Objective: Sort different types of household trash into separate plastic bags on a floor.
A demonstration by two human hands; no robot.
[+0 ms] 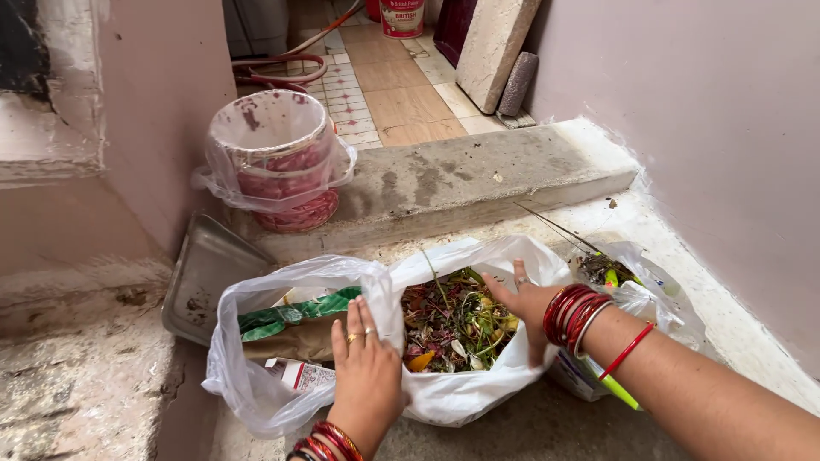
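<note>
I am crouching over a concrete step (478,175), which is lying well beyond both my hands, and past its left end a bucket (282,158) lined with clear plastic is standing upright. A metal tray (205,273) is leaning just beyond my left hand, off to its left side. Between my hands two white plastic bags are sitting side by side and touching. My left hand (367,367) is resting with fingers flat and close together on the seam where the left bag (256,376) is meeting the right bag (461,393); it is pressing on the plastic, not clutching anything as far as I can tell. The left bag is holding green wrappers, brown paper and a small carton. My right hand (525,303) is gripping the far rim of the right bag, fingers curled over the edge, keeping its mouth wide. That bag is looking nearly full of vegetable scraps (453,324) (peels, stalks, leaves). Just past my right wrist a third bag (641,294) is sitting with some dark waste still in it. Both bags are open and untied, so I judge the sorting largely done, the closing not yet
</note>
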